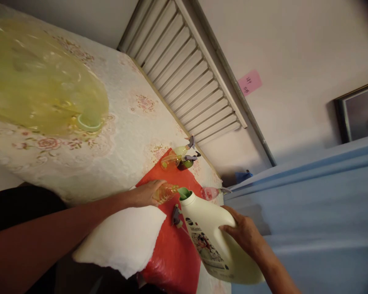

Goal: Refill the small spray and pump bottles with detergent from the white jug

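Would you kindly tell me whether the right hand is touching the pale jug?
Touching: the head view shows the right hand gripping the pale jug, with no gap between them.

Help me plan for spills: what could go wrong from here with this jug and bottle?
The jug is tipped, its mouth looking wider than the neck of the bottle, so liquid might run onto the red sheet. Only the right hand holds the jug; a slip could knock the bottle in the left hand. The loose spray head lies close by and could get splashed.
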A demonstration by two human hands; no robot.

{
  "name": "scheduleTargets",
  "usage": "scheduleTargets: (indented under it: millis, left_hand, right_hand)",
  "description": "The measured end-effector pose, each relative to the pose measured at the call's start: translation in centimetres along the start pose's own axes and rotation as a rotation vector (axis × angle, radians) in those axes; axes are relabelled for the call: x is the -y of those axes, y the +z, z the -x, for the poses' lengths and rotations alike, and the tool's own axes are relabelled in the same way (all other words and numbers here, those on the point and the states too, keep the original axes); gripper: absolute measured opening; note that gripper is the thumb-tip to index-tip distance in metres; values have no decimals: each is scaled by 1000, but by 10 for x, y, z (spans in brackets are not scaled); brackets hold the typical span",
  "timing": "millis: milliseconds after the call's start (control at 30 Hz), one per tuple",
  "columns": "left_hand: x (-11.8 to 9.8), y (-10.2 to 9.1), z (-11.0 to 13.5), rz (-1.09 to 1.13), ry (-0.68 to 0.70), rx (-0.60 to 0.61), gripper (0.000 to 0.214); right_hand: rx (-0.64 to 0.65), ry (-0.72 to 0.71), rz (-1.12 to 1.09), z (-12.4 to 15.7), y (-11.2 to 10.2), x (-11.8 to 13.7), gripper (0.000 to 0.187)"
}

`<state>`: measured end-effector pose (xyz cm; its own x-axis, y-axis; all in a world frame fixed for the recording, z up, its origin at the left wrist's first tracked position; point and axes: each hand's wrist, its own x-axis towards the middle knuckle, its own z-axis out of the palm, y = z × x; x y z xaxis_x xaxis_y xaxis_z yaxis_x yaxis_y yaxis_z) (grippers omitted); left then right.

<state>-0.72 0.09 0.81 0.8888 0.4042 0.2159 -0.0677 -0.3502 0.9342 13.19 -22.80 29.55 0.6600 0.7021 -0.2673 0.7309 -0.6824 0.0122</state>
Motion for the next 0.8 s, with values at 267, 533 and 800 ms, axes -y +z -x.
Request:
scheduleTargets:
  millis: [267,533,800]
  left_hand:
    - [4,2,-1,18,21,-14,83]
    - [3,2,0,34,8,-10,83]
    - [-2,0,0,-25,-9,9,85]
  right_hand:
    - [-1,-24,-4,-1,0,-3,50]
    - [10,-9,-8,1,-2,1,49]
    - [-4,-15,15,-1,0,-1,50]
